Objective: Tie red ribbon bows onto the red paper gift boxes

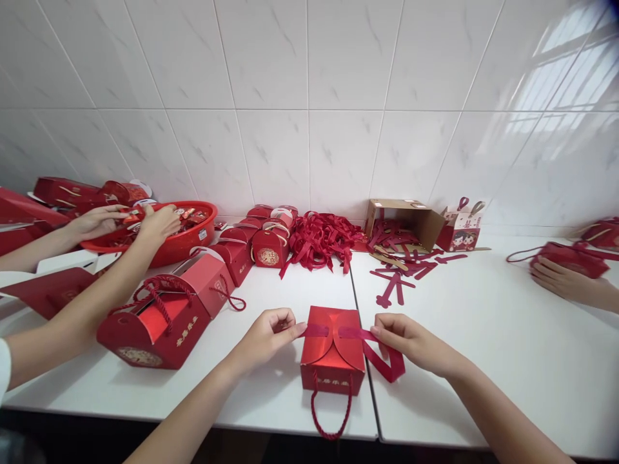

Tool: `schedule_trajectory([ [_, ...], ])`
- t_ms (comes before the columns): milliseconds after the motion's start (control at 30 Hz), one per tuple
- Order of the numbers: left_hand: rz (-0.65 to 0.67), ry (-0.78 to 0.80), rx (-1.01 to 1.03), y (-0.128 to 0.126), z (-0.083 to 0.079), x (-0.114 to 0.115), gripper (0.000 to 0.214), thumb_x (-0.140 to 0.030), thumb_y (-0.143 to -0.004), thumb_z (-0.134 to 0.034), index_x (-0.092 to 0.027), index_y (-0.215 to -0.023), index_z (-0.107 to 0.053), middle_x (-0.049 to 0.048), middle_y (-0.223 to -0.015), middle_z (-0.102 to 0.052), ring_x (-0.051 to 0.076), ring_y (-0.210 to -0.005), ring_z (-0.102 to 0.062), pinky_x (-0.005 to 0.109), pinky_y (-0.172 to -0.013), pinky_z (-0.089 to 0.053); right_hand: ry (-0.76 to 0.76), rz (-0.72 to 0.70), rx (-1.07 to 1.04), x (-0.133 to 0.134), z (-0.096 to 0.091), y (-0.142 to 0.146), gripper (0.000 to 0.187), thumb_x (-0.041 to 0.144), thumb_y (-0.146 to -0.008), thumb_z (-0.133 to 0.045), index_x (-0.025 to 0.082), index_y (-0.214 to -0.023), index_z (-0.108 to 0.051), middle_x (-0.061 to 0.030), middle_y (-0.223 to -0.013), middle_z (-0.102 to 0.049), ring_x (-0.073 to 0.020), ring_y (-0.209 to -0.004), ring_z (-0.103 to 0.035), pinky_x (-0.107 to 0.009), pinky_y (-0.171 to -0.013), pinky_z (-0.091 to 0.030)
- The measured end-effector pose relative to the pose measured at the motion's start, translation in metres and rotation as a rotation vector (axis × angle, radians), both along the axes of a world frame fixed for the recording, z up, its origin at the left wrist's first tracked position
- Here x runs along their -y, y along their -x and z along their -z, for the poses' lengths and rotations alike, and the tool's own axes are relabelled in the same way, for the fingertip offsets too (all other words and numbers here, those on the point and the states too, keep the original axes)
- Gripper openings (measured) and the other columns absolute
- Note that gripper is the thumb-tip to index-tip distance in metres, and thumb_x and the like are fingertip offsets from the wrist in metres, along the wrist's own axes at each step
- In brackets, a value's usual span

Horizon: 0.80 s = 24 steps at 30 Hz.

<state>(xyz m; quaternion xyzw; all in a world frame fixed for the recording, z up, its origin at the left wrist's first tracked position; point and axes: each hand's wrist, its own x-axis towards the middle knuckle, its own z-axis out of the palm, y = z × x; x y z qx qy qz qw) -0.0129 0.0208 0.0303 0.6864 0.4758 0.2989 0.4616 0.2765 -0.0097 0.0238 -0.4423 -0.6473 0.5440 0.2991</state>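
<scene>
Head camera, looking down: a small red box (333, 380) sits on a white table (483, 367), across from the wearer. Its curved top flaps meet in the middle, and a red cord handle (331, 436) hangs from its near side over the tabletop.

Just left of the box, the wearer's left hand (271, 335) pinches one end of a dark red ribbon (316, 330) between thumb and forefinger, the other fingers curled. Just right of it, the right hand (405, 341) pinches the ribbon's other side, its slack hanging in a loop below. The opposing grips probably keep the ribbon level and flat across the box top, where its middle is hidden under the flaps.

Beyond the box lies a heap of ribbon (322, 241), presumably kept within reach; beyond and to its right, loose dark red strips (399, 283) spill by a cardboard carton (432, 229). Left of the box stands a larger red carry box (186, 328); past that, a co-worker's hands (158, 225) work over a red basin (193, 241). Far right of the box, another hand (561, 280) rests against a red package (570, 254).
</scene>
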Motion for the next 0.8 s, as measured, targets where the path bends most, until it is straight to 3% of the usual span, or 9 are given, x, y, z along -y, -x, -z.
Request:
schedule_trajectory([
  [100, 0.007, 0.045, 0.010, -0.002, -0.001, 0.006, 0.036, -0.049, -0.080, -0.058, -0.017, -0.065, -0.052, -0.0034, -0.063, -0.045, 0.012, -0.061, -0.042, 0.023, -0.057, -0.034, 0.013, -0.005, -0.134, -0.004, 0.006, 0.003, 0.039, 0.053, -0.085, -0.055, 0.017, -0.069, -0.051, -0.0004, -0.072, -0.056, -0.0131, -0.070, -0.056, -0.028, -0.069, -0.043],
  [167, 0.006, 0.058, -0.005, -0.002, -0.002, 0.009, 0.037, -0.051, -0.080, -0.058, -0.017, -0.066, -0.056, -0.0018, -0.065, -0.050, 0.013, -0.063, -0.045, 0.023, -0.059, -0.036, 0.050, -0.009, -0.219, -0.008, 0.010, 0.005, 0.040, 0.052, -0.084, -0.058, 0.018, -0.066, -0.046, 0.0006, -0.067, -0.056, -0.0137, -0.066, -0.058, -0.029, -0.066, -0.044],
  [267, -0.026, 0.042, -0.030, 0.000, -0.003, 0.011, 0.041, -0.054, -0.076, -0.060, -0.018, -0.059, -0.051, -0.0029, -0.059, -0.044, 0.013, -0.059, -0.041, 0.024, -0.056, -0.034, 0.084, 0.033, -0.277, -0.013, 0.012, 0.005, 0.043, 0.047, -0.079, -0.066, 0.021, -0.068, -0.034, 0.0101, -0.052, -0.040, -0.0072, -0.045, -0.043, -0.022, -0.049, -0.031],
  [333, -0.042, 0.059, -0.039, 0.002, -0.004, 0.009, 0.043, -0.056, -0.074, -0.061, -0.019, -0.056, -0.047, -0.0046, -0.055, -0.037, 0.011, -0.054, -0.035, 0.023, -0.052, -0.029, 0.057, 0.087, -0.270, -0.016, 0.010, 0.001, 0.044, 0.044, -0.076, -0.070, 0.023, -0.073, -0.032, 0.0132, -0.051, -0.031, -0.0048, -0.043, -0.029, -0.021, -0.046, -0.020],
  [433, -0.051, 0.098, -0.050, 0.007, -0.002, 0.005, 0.043, -0.056, -0.074, -0.061, -0.019, -0.058, -0.047, -0.0060, -0.054, -0.034, 0.010, -0.051, -0.029, 0.022, -0.049, -0.024, -0.048, 0.137, -0.131, -0.018, 0.008, -0.011, 0.038, 0.045, -0.079, -0.067, 0.023, -0.080, -0.036, 0.0121, -0.054, -0.030, -0.0064, -0.048, -0.024, -0.022, -0.048, -0.019],
  [633, -0.034, 0.019, -0.068, 0.011, 0.015, -0.003, 0.042, -0.055, -0.077, -0.060, -0.017, -0.063, -0.049, -0.0056, -0.058, -0.040, 0.010, -0.054, -0.036, 0.022, -0.052, -0.026, -0.264, 0.166, 0.212, -0.007, 0.011, -0.030, 0.029, 0.040, -0.085, -0.057, 0.022, -0.073, -0.039, 0.0052, -0.066, -0.039, -0.0109, -0.059, -0.033, -0.027, -0.056, -0.030],
  [800, -0.039, 0.002, -0.104, 0.008, 0.025, -0.003, 0.037, -0.053, -0.077, -0.059, -0.017, -0.072, -0.053, -0.0060, -0.058, -0.045, 0.011, -0.054, -0.042, 0.022, -0.052, -0.030, -0.291, 0.131, 0.397, 0.005, 0.008, -0.026, 0.021, 0.036, -0.087, -0.051, 0.023, -0.075, -0.041, 0.0035, -0.066, -0.043, -0.0134, -0.060, -0.037, -0.028, -0.056, -0.032],
])
